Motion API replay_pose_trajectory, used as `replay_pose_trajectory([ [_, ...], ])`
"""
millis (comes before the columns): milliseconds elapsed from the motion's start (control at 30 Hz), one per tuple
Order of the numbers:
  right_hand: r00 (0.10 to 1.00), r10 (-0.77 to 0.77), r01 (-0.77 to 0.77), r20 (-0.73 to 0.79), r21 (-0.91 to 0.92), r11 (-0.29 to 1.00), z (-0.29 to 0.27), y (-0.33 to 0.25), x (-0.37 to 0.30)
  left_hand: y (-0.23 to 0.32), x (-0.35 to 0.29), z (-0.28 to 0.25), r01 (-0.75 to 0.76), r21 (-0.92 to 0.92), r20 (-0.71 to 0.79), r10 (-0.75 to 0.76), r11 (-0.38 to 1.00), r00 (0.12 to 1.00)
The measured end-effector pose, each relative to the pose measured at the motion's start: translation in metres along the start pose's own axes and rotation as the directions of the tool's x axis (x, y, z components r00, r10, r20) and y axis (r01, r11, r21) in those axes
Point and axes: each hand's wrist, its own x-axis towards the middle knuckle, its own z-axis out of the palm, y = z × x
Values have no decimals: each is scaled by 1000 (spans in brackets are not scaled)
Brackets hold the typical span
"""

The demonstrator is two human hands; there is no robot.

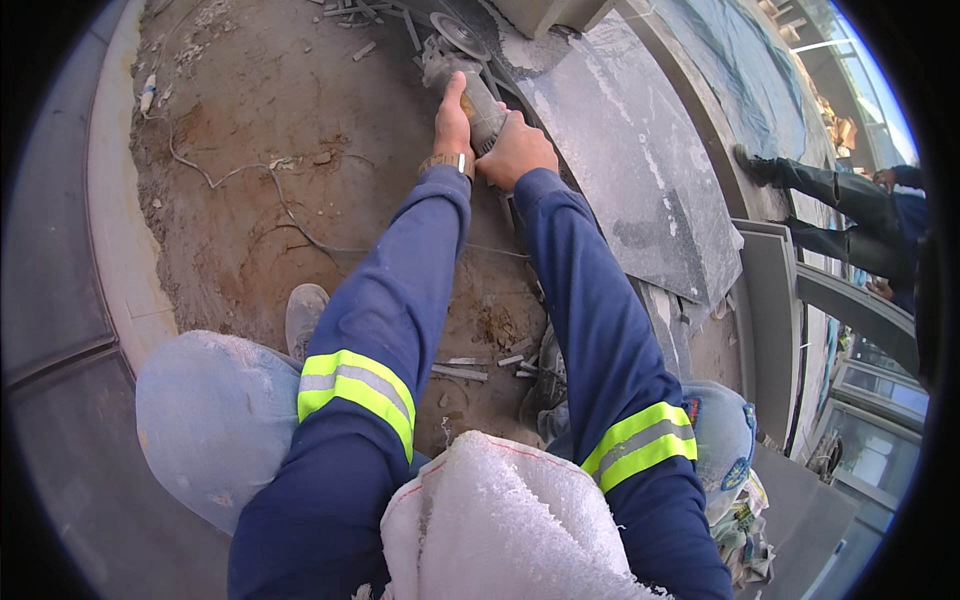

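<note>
Fingers of the left hand [452,120] are wrapping closed around the front of an angle grinder [466,82], the thumb lying along its top, while the right hand [515,150] is clenching shut on the rear of the same tool's grey body just behind. Both hands are sitting touching each other on the grinder, with a wristwatch [446,162] showing at the left wrist. Just beyond the left fingertips, the grinder's round disc [459,35] is resting at the edge of a large grey stone slab [630,150], which is stretching away to the right of the right-hand fingers. To the left of the fingers, bare brown soil [270,120] is spreading out, with a thin cable [290,210] trailing across it. Nearer the body than the fingers, blue sleeves with yellow reflective bands [355,385] are running down to dusty jeans, and a grey shoe [303,315] is planted on the soil. A white woven sack [500,520] is lying across the lap. Far to the right of the hands, another person's legs [830,215] are showing in dark trousers, on a grey ledge.
</note>
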Motion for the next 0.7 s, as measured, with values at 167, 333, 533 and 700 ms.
replay_pose_trajectory([
  [167, 1000, -20, 20, -23, 5, 1000, -2, -2, -4, 1, 0, 0, -8, -11, 6, 9, 1000, 1000],
  [333, 1000, 1, -1, 5, -35, 999, -2, -3, -1, 0, 4, 0, -21, -2, -3, 21, 1000, 1000],
  [533, 1000, -7, 7, 1, -35, 999, -1, -3, 1, -1, 11, -4, -23, -2, 11, 23, 1000, 1000],
  [700, 1000, -1, 1, 14, -37, 999, -1, -4, 3, 1, 11, -3, -9, 9, 13, 9, 1000, 1000],
])
